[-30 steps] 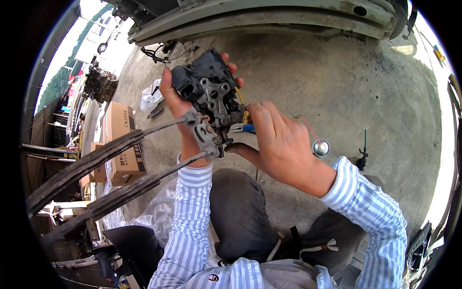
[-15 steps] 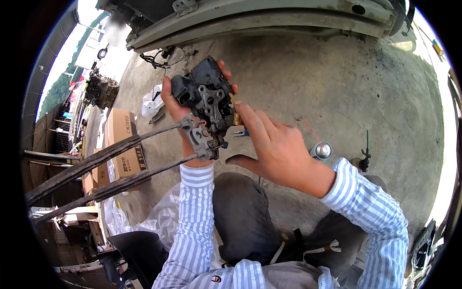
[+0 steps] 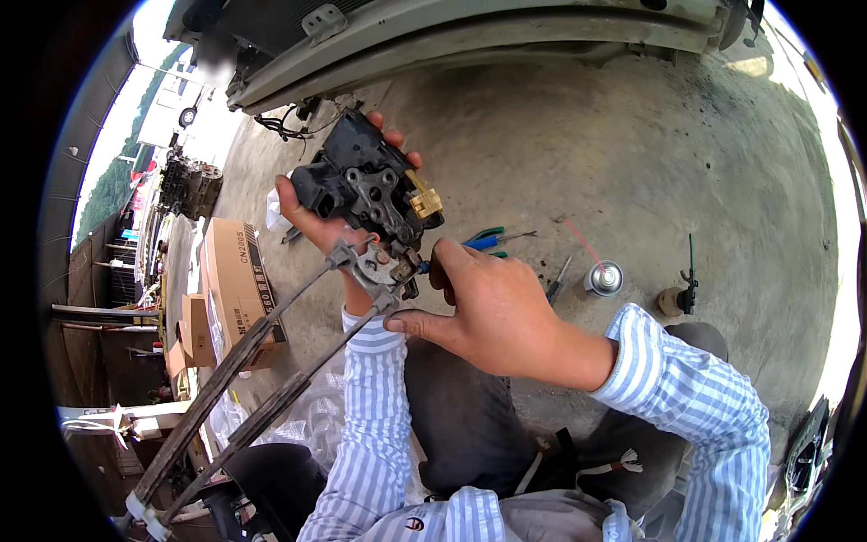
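My left hand (image 3: 307, 217) is closed around a dark car latch assembly (image 3: 348, 149), which has a metal plate and a yellow connector (image 3: 425, 203) on its right side. Two black cables (image 3: 226, 388) run down-left from a grey bracket (image 3: 374, 263) at its lower end. At that bracket my right hand (image 3: 483, 312) has its fingers curled on the assembly, thumb by the lower cable fitting. Pliers (image 3: 484, 243) and a slim tool (image 3: 558, 279) lie on the concrete beyond, near a spray can (image 3: 603, 278) with a red straw.
A large metal vehicle body part (image 3: 506, 32) spans the top. An engine (image 3: 190, 185), cardboard boxes (image 3: 230, 289) and crumpled plastic sheeting (image 3: 307, 406) are at left. A black tool on a small container (image 3: 673, 298) stands at right; my knees are below.
The assembly has shifted left and tilted, its cables swinging steeper downward. My right hand has moved down from the yellow part to the lower bracket, uncovering the connector and more tools.
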